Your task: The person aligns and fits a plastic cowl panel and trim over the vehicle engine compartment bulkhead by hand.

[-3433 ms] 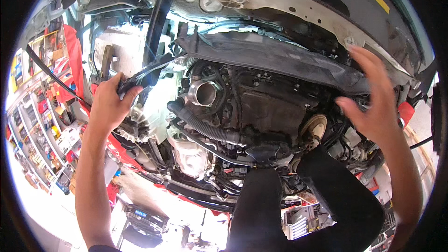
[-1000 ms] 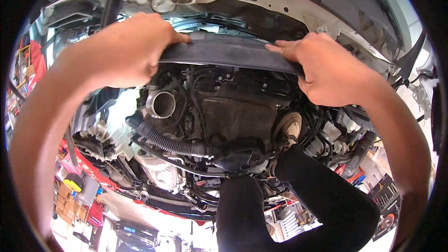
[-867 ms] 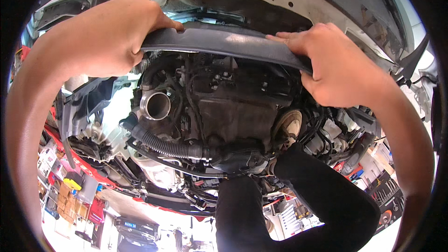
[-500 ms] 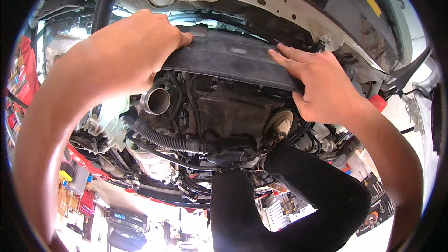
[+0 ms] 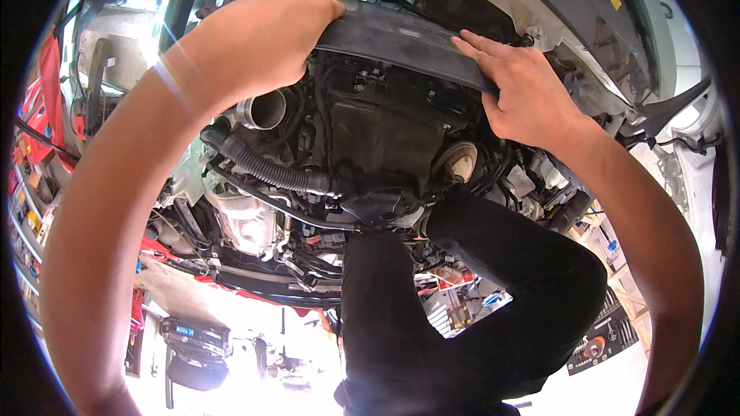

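Observation:
A long black plastic panel spans the far side of the engine bay, held between my two hands. My left hand is closed around its left end, with the thumb lying on the upper face. At the right end, my right hand grips the edge, its fingers resting on top and the thumb below. Just nearer than the panel lies the dark engine. Both hands hide the panel's ends.
Left of the engine are a round metal pipe opening and a ribbed black hose. A pale round part sits on the right. My black-trousered legs rest over the near side. A tool tray lies beyond, lower right.
The engine bay, hands and panel have all shifted upward in the picture. The panel shows a narrower face now, and my left hand sits slightly further right. Both hands keep their hold.

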A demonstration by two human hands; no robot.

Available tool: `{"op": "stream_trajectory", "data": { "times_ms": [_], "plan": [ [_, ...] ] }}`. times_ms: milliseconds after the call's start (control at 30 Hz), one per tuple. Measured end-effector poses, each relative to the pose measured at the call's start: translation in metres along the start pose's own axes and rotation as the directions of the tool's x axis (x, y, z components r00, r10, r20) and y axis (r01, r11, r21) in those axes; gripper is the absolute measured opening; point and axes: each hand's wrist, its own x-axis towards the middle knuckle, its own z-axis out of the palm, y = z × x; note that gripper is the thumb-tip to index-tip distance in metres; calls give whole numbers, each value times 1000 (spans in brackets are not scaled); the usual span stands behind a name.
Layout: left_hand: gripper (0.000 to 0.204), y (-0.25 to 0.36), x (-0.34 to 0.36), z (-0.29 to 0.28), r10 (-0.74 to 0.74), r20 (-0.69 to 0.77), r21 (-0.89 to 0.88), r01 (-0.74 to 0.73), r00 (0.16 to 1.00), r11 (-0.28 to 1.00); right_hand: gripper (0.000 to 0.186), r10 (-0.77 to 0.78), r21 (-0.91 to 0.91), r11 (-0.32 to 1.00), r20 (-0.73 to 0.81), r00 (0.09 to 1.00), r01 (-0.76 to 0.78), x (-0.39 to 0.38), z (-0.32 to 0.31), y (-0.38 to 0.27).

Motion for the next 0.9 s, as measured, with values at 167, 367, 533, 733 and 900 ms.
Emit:
{"op": "stream_trajectory", "data": {
  "times_ms": [167,367,533,733,900],
  "plan": [
    [60,18,-5,-4,-138,127,94,127,982,987,70,30,-91,995,33,999,-27,-7,9,-10],
    [64,23,-17,15,-121,21,117,118,992,986,62,45,-37,998,77,996,-42,-13,13,-20],
    [48,23,-23,23,-105,-54,179,113,993,977,54,51,-27,998,81,995,-49,-16,20,-31],
    [47,17,-20,11,-56,38,164,49,998,985,53,73,30,997,65,995,-75,-16,18,-33],
    [78,-2,-11,-27,33,232,67,-50,972,996,78,183,60,980,84,979,-188,-10,14,-43]
  ]
}}
